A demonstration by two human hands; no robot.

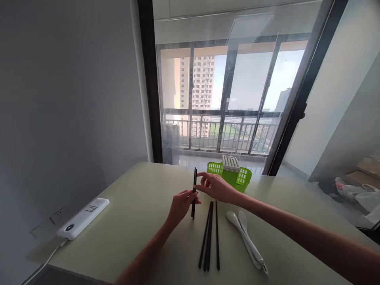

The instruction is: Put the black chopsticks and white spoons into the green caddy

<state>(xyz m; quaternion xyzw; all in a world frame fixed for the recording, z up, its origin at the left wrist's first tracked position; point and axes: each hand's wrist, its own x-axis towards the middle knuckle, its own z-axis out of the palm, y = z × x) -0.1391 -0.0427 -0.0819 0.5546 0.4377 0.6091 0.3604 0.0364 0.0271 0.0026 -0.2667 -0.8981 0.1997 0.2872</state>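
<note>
A pair of black chopsticks (193,209) stands nearly upright above the table, with my left hand (181,202) closed round its middle. From the right, my right hand (216,188) has its thumb and bent fingers at the upper part of the same pair. Below my hands, several more black chopsticks (209,237) lie lengthwise, most bunched together and one (217,237) slightly apart on the right. Two white spoons (247,239) rest beside them, their handles overlapping. Behind my right hand is a green utensil basket (244,180) with a white slotted top (230,163), partly hidden by that hand and forearm.
The pale table (142,190) reaches a wall on the left and a glass sliding door at the back. A white power strip (84,218) with a cable lies along the left edge. Plastic bags (360,198) and boxes (369,170) sit beyond the table at right.
</note>
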